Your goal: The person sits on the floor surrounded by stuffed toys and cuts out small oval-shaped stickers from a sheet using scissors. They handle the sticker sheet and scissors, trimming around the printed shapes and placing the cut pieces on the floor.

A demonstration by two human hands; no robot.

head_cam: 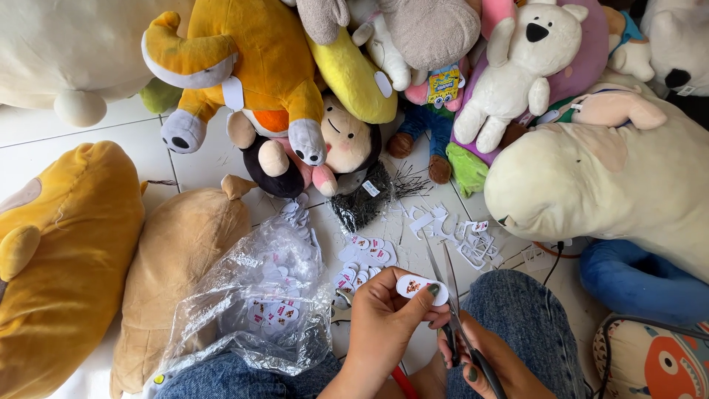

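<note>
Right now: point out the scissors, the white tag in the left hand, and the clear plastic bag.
scissors (448, 295), head view, on the blades near the pivot.
white tag (413, 286), head view, on its printed middle.
clear plastic bag (255, 303), head view, on its crinkled front.

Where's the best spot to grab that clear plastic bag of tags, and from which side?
Probably the crumpled upper part of the clear plastic bag, pinched from above. The tags lie low in its belly, and loose gathered film near the top gives a grip; the left hand is the closer one.
</note>
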